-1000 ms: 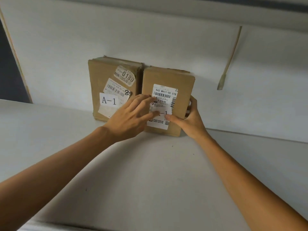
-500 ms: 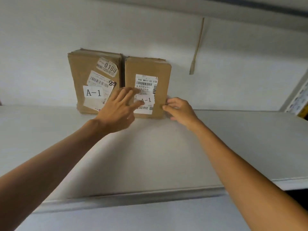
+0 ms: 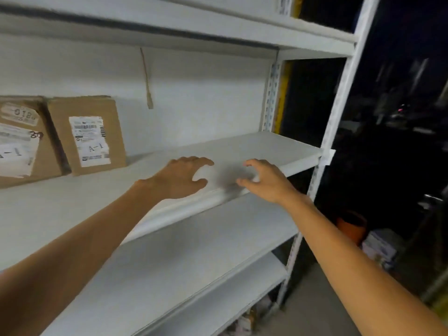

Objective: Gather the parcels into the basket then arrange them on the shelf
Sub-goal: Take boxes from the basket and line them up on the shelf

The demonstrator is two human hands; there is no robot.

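Your left hand (image 3: 180,178) and right hand (image 3: 264,181) hang over the front lip of the shelf board (image 3: 254,146). Both hold nothing, with fingers spread and loosely curved and thumbs turned toward each other across a small shadowed gap. You cannot tell whether either hand touches the board. The task's two parcels stand at the back left of this same board, leaning on the white back wall (image 3: 206,93), well apart from your hands. The right parcel (image 3: 114,132) shows whole, while the left parcel (image 3: 44,156) is cut by the frame edge. They sit side by side with only a dark seam between them. Both are flat, matte brown cardboard with soft, slightly crushed corners, and each carries white paper labels marked "A-1". From the right parcel's edge a long stretch of smooth white painted board runs to the right end. There you meet two perforated white metal uprights, a rear post (image 3: 271,93) and a front post (image 3: 339,98). One board closes the bay overhead, and a lower board (image 3: 194,251) juts out beneath your forearms. A single thin brown strip (image 3: 146,76) hangs on the back wall. Past the front post the room is dark, with an orange pot (image 3: 351,225) low down.
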